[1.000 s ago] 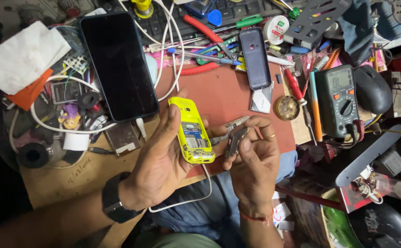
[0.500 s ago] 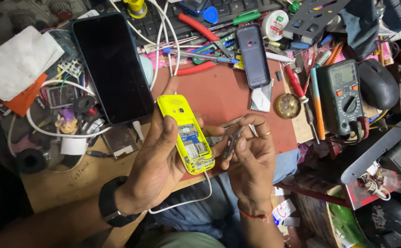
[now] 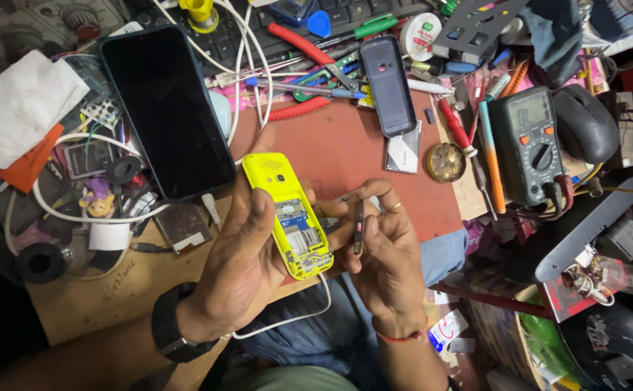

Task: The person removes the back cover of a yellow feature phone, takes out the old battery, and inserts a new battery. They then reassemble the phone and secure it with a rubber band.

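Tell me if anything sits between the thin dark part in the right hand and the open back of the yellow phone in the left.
Nothing visible does. The right hand pinches the thin dark flat part just beside the opened yellow plastic phone held in the left hand; only a small gap separates them.

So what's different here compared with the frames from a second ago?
The left hand has tilted the yellow phone, back open, so its top leans further left. The right hand has turned the small dark part from slanted to nearly upright beside the phone. Both holds are unchanged, and the black smartphone and multimeter haven't moved.
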The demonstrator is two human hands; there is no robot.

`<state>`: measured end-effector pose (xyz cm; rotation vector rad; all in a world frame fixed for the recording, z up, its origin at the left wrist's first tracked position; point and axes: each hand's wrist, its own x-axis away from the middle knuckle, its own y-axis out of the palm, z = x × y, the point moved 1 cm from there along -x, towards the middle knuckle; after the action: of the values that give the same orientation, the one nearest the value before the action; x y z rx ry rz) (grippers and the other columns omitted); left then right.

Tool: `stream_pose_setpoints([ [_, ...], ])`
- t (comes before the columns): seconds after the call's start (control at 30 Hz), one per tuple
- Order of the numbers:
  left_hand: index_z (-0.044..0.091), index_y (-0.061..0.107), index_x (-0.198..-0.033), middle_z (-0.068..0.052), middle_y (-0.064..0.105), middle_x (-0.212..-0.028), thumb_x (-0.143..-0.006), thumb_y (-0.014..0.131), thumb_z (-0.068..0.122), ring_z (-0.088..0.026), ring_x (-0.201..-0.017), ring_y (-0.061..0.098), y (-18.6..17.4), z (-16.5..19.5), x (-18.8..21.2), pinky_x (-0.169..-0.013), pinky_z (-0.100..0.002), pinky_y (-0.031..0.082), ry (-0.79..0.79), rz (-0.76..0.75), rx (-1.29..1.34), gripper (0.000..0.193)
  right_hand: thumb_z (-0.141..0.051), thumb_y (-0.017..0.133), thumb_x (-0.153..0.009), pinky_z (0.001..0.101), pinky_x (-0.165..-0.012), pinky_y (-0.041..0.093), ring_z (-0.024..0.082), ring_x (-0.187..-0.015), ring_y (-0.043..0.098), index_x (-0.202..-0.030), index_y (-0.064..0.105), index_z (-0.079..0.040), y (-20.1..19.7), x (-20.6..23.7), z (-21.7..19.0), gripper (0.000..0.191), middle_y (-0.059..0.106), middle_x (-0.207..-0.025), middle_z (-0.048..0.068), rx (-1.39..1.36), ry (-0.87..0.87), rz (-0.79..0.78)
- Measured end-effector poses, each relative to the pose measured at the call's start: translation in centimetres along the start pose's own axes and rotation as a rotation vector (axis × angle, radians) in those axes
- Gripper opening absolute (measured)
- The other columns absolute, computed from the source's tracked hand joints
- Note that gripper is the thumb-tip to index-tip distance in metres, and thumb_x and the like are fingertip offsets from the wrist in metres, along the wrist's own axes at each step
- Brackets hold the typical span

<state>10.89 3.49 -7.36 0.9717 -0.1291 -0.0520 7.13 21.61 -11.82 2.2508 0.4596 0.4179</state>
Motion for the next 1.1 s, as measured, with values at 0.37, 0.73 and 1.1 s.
stream_pose_setpoints([
  [0.37, 0.011, 0.02, -0.165, -0.013, 0.054, -0.13, -0.111, 0.042, 0.038, -0.028, -0.126, 0.059, -0.5, -0.1, 0.3, -0.112, -0.053, 0.051, -0.107, -0.115, 0.038, 0.064, -0.006, 0.078, -0.099, 0.0256, -0.072, 0.052, 0.015, -0.08, 0.065, -0.138, 0.05, 0.002, 0.6, 0.6, -1.8, 0.049, 0.067, -0.105, 0.016, 0.203, -0.286, 0.022],
  [0.73, 0.006, 0.034, -0.154, -0.012, 0.057, -0.124, -0.11, 0.043, 0.036, -0.024, -0.118, 0.063, -0.3, -0.3, 0.2, -0.106, -0.052, 0.055, -0.123, -0.046, -0.068, 0.054, -0.002, 0.077, -0.098, 0.0317, -0.086, 0.056, 0.02, -0.095, 0.068, -0.122, 0.06, 0.003, 1.1, 1.2, -1.7, 0.03, 0.068, -0.104, 0.016, 0.383, -0.539, 0.06],
  [1.1, 0.006, 0.031, -0.158, -0.008, 0.055, -0.123, -0.109, 0.045, 0.03, -0.016, -0.113, 0.061, 0.8, 0.4, 0.7, -0.096, -0.039, 0.059, -0.11, -0.072, -0.268, 0.056, 0.005, 0.081, -0.082, 0.0369, -0.095, 0.06, 0.024, -0.109, 0.067, -0.089, 0.07, -0.001, 0.4, 2.5, -1.3, 0.014, 0.064, -0.114, 0.014, 0.928, -0.863, -0.064],
])
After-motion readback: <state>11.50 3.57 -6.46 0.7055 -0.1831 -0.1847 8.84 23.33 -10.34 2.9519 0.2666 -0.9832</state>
